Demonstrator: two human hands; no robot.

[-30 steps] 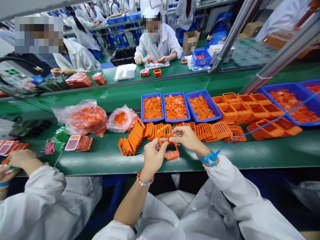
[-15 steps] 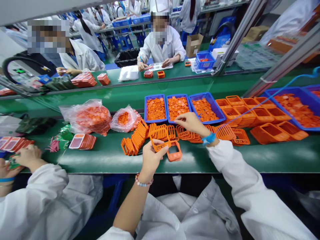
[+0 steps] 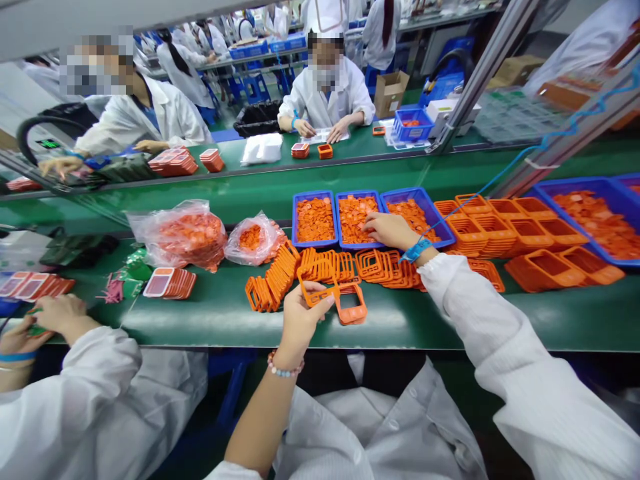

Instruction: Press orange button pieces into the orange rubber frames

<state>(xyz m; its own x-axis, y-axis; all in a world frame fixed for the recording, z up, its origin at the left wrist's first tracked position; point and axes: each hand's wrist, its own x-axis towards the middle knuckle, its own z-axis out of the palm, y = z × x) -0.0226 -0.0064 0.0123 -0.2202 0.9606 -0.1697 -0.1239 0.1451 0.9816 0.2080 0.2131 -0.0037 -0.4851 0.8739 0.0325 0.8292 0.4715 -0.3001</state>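
Observation:
My left hand is closed on an orange plastic frame, tilted up over the belt. Right beside it a small stack of orange frames lies on the green surface. My right hand, a blue band at its wrist, reaches over the middle blue tray. Its fingertips are drawn together among the small orange pieces; what they pinch is too small to make out. Rows of orange frames lean on one another between my hands and the trays.
Blue trays of orange pieces flank the middle one: a left tray and a right tray. Stacked orange housings stand at right. Plastic bags of orange parts lie left. A co-worker's hands work at far left; others sit opposite.
My right hand has moved slightly forward, from the tray's front edge to over the orange pieces. My left hand keeps the frame in nearly the same place.

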